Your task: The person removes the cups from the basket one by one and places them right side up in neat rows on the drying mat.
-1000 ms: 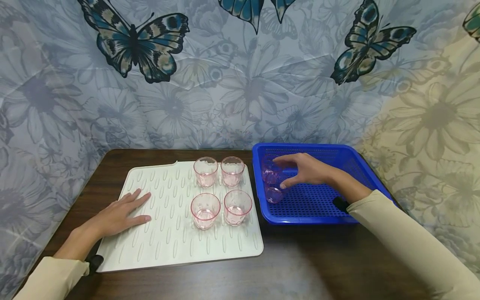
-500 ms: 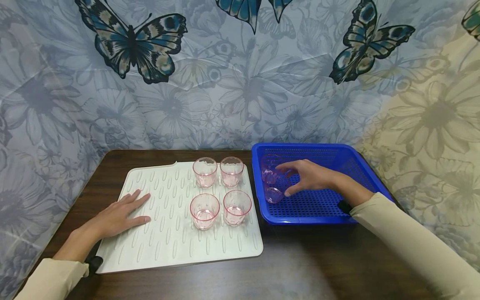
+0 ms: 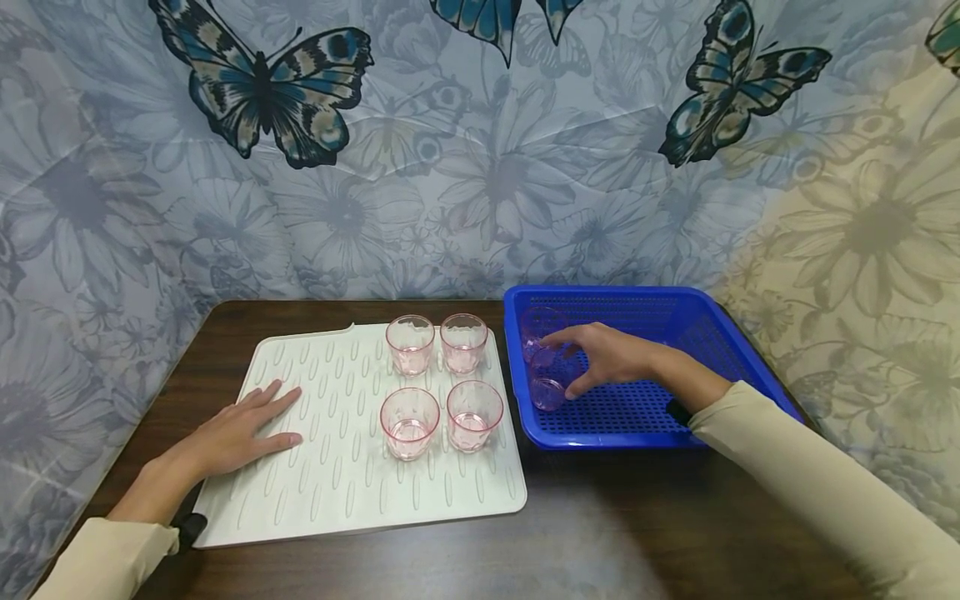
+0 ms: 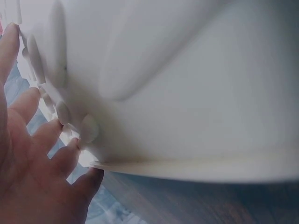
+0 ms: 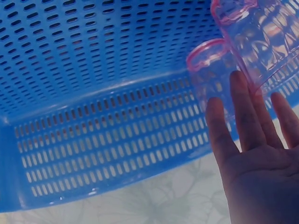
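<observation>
- And here's the right hand (image 3: 618,354), reaching over the blue basket (image 3: 622,441), its thumb and fingers apart and bent about the nearer glass (image 3: 548,394)!
- Is that grip taking hold? Cannot tell: the right wrist view shows spread fingers overlapping the clear glass, with the contact unclear.
- Just behind sits the farther glass (image 3: 542,319), close beside its neighbour, the pair of them at the left side of the basket.
- Over to the left hand (image 3: 225,437), lying flat on the left part of the white mat (image 3: 337,492), its grip spread wide, fingers fanned, nothing held.
- On the mat's right part, a neat square of four pink-rimmed glasses, all upright: the back-left glass (image 3: 411,348) and back-right glass (image 3: 463,348), the front-left glass (image 3: 409,427) and front-right glass (image 3: 474,417).
- Raised oval ridges cover the mat, and it lies on a dark wooden bench (image 3: 577,517), the basket just beside its right edge.
- Pale sleeves on both arms, the right sleeve (image 3: 810,475) stretching in from the lower right corner.
- Backdrop: a floral cloth (image 3: 495,192) with big, dark-edged butterflies (image 3: 262,83) across the top!
</observation>
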Tool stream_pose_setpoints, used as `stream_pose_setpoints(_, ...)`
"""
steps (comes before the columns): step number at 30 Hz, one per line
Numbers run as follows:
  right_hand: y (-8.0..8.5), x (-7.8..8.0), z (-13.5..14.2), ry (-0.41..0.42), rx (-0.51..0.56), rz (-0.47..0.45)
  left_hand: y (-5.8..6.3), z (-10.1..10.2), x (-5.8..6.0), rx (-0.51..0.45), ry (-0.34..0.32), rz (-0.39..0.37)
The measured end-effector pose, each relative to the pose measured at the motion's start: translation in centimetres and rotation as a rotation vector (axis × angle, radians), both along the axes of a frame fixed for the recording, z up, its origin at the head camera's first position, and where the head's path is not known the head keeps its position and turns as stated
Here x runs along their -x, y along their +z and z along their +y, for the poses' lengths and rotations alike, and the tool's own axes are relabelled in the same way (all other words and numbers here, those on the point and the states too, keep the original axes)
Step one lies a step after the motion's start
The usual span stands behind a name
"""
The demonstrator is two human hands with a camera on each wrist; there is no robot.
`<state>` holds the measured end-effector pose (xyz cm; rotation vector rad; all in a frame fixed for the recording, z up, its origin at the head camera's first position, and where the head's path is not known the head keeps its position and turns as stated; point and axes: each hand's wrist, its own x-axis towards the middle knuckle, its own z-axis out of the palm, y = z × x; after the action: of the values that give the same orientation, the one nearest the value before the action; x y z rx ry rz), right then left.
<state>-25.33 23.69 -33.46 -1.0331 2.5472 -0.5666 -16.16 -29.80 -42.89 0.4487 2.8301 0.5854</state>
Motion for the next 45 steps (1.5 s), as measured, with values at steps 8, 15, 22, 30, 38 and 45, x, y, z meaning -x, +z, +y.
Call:
stream_pose_setpoints(8,0.6,-0.2,-0.2,-0.022,-0.038,0.002,0.0,0.0,0.0,-0.009,-0.006,-0.002)
stream_pose_setpoints(15,2.3,-0.3,0.0,-0.066,-0.014,0.063,0.0,-0.1,-0.1,-0.010,-0.008,0.000)
stream_pose_setpoints(22,4.3,0.1,-0.1,-0.114,0.014,0.139,0.0,-0.1,-0.1,-0.008,-0.010,0.004)
stream_pose_setpoints(30,5.7,0.5,-1.1,-0.116,0.089,0.291,0.0,-0.1,-0.1,0.002,-0.004,0.009)
stream_pose_setpoints(38,6.7,0.2,-3.6,-0.126,0.165,0.377,0.0,-0.1,0.0,-0.007,-0.009,0.010)
stream_pose_setpoints(45,7.2,0.2,-7.1,-0.043,0.204,0.394,0.1,-0.1,-0.1,-0.009,-0.007,0.012)
